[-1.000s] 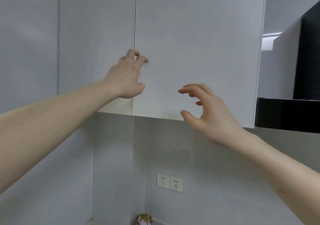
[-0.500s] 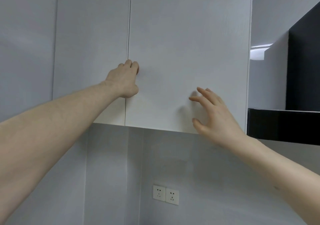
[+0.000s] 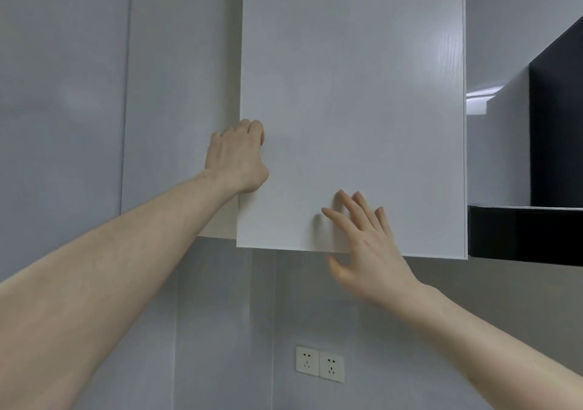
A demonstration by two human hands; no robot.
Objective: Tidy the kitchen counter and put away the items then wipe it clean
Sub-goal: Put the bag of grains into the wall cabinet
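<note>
Head view: looks up at wall cabinets; desk and the items to put away out of frame, so nothing of the tidying itself on show.

Right-hand cabinet door (image 3: 347, 78) ajar, its free edge standing proud of the neighbouring door (image 3: 179, 94). Left grip (image 3: 236, 154) curled round that free edge, fingertips hidden behind the panel. Right grip (image 3: 362, 245) wide, holding nothing; fingers (image 3: 356, 207) spread flat on the door face near its bottom edge, thumb below the edge. Cabinet interior not visible.

Judged step: opening the cabinet for storage.

Risks noted:
- Pinched fingers on the left grip, should the flat right grip press the panel back toward the frame.
- Door corner swinging toward the head, given the close, upward viewpoint.
- Door face striking the black range hood (image 3: 542, 157) just beside the hinge side, if flung fully open.
- Contents falling out, if stacked against the door; cannot tell from here.

Double wall socket (image 3: 319, 364) below, well apart from both grips.
</note>
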